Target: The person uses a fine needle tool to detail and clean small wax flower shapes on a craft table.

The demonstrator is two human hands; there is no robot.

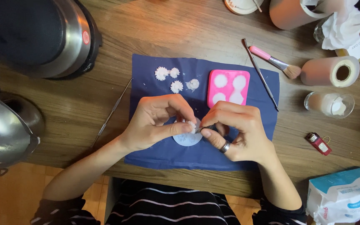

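My left hand (157, 121) sits curled over the middle of the blue mat (155, 152), thumb and fingertips pinched on a small white flower piece (191, 126). Wrist comes in from lower left, forearm angled across the table edge. My right hand (236, 133) mirrors it from the right, fingers bunched and closed around a thin metal tool (205, 128) whose tip meets the flower piece. Ring on one right finger. Both hands nearly touch at the fingertips.

Directly under the pinch: a pale round mould (187, 138), partly hidden by the thumbs. It lies flat on the mat.

Further up the mat: four finished white flowers (175, 79) in a loose cluster, upper left. A pink mould (228, 86) with white-filled cavities lies just above the right hand, close to the knuckles. A long metal pick (261, 75) lies diagonally across the mat's upper right corner.

Off the mat, left: another slim metal tool (111, 112) on the wooden table (84, 100), well apart from the left hand. Steel pot (5, 129) and kettle (42, 37) crowd the far left.

Right side: pink-handled brush (275, 61), tape roll (331, 71), small glass jar (329, 104), red lighter (318, 143), blue-and-white packet (344, 196) at the near corner.

Open room: bare mat at lower left and wood between mat and pot.
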